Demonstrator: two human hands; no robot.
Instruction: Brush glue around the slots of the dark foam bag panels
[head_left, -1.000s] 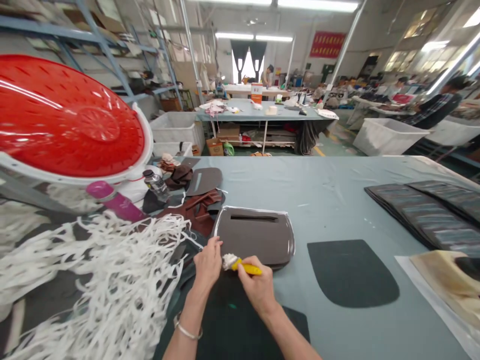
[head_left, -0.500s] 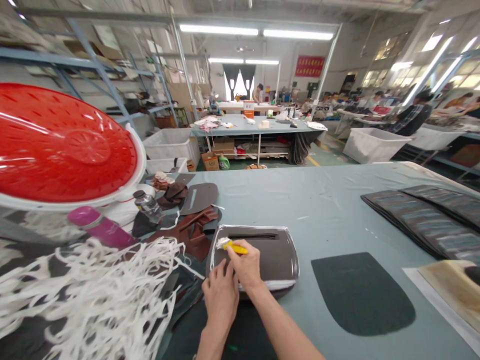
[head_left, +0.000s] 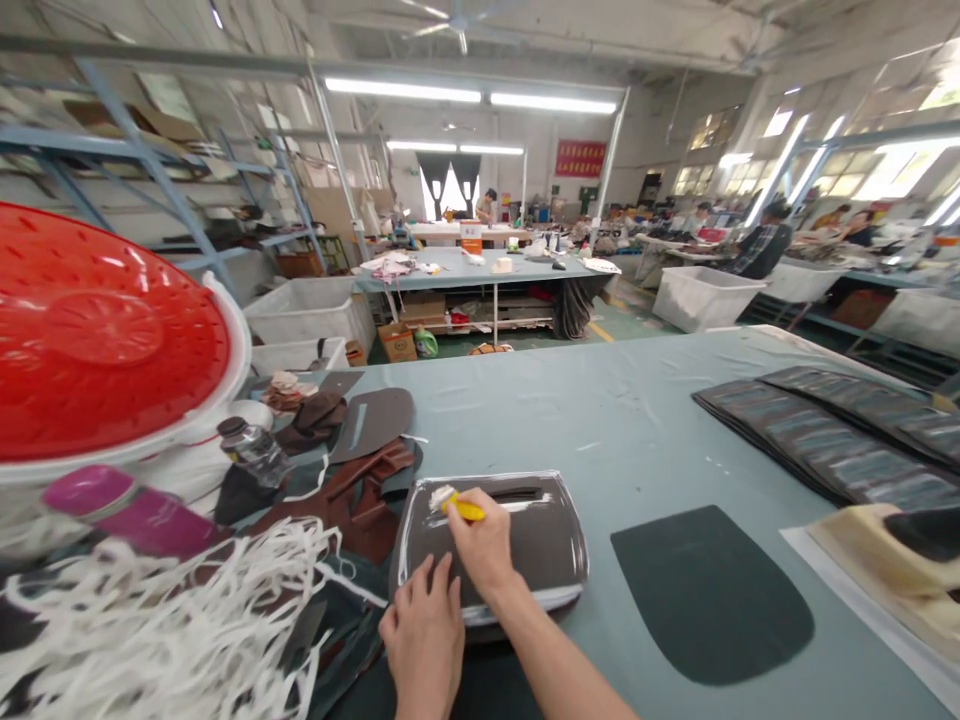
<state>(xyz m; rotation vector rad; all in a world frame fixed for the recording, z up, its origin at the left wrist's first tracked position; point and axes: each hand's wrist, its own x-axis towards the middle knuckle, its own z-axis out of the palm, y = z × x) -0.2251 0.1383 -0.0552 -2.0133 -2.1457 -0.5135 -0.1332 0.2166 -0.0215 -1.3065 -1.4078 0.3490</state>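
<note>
Two hands are at the dark grey-brown panel [head_left: 544, 545], which lies directly beneath both grips on the pale surface [head_left: 600, 420]. In the right hand [head_left: 484, 545], thumb and fingers are pinched snugly around the yellow handle of a brush [head_left: 460, 506], whose white-loaded bristles point to the left of that grip. The left hand [head_left: 426, 620], nearer the wearer and to the left of the right grip, has its fingers slightly spread and laid on the panel's near left part; it appears to clasp nothing and seems to be steadying the piece. A second ago the brush was beyond the panel's near left corner; half a second ago it had come over the far left part, and now it is at the left end of the slot [head_left: 525, 493], just ahead of the right grip. White streaks now show beside the slot, where half a second ago it looked bare. That suggests the brushing has passed from the rim, which already carries white along its sides, to the slot's edges. A dark cut piece [head_left: 712, 600] lies apart, to the right of the right grip, and tangled white strips [head_left: 225, 620] are heaped to the left of the left grip.
</note>
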